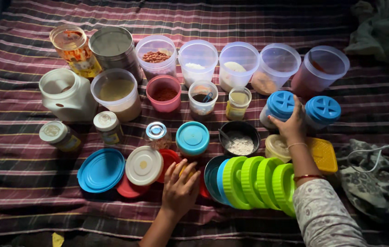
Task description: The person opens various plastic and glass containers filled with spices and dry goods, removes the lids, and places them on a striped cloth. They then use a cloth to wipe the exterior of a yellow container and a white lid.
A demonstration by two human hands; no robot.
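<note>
My right hand [289, 122] reaches out and grips a jar with a blue ribbed lid [279, 106]; a second jar with the same blue lid [322, 110] stands just to its right. My left hand [180, 188] rests palm down with spread fingers on loose lids near the front, touching a red lid [169, 158] and a yellowish lid mostly hidden beneath the fingers. A white lid [143, 165] and a large blue lid [101, 169] lie to its left. Several green lids [258, 180] lean in a row between my arms.
Open clear tubs of grains and powders [197, 59] line the back on a striped cloth [16, 183]. A black bowl of white powder [239, 139], a teal-lidded jar [192, 138], a steel tin [113, 47], a white jug [65, 94] and a yellow box [322, 153] stand around.
</note>
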